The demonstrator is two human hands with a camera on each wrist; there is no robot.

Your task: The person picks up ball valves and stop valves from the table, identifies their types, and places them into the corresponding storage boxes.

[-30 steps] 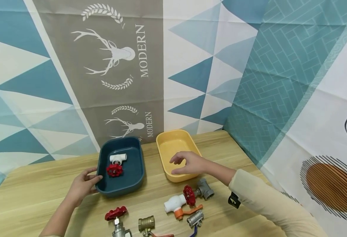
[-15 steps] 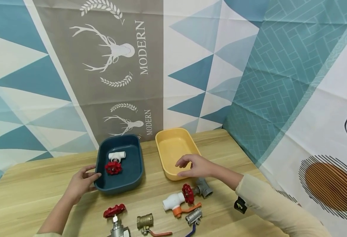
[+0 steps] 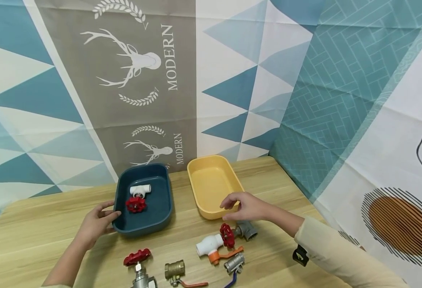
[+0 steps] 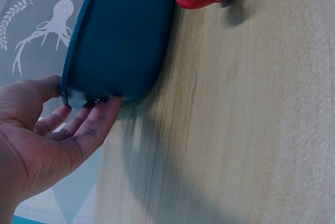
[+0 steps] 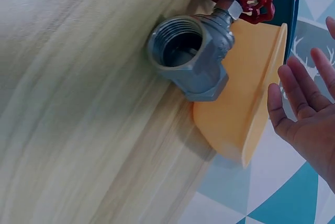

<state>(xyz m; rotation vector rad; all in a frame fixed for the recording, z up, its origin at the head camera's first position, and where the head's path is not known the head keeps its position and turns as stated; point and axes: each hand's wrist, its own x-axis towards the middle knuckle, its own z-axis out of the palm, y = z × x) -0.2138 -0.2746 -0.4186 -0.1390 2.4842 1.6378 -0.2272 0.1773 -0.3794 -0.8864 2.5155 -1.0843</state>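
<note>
Head view shows a valve (image 3: 137, 202) inside the blue bin (image 3: 158, 205) and the right hand (image 3: 247, 205) relaxed near the yellow bin (image 3: 212, 186). Only left wrist shows fingertips (image 4: 113, 103) of the gripping left hand (image 4: 49, 143) on the blue bin's outer wall.

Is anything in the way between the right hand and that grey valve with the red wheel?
Nothing visible blocks the right hand from the grey valve. The yellow tray sits behind the valve in the right wrist view; the white valve lies to its left in the head view.
</note>
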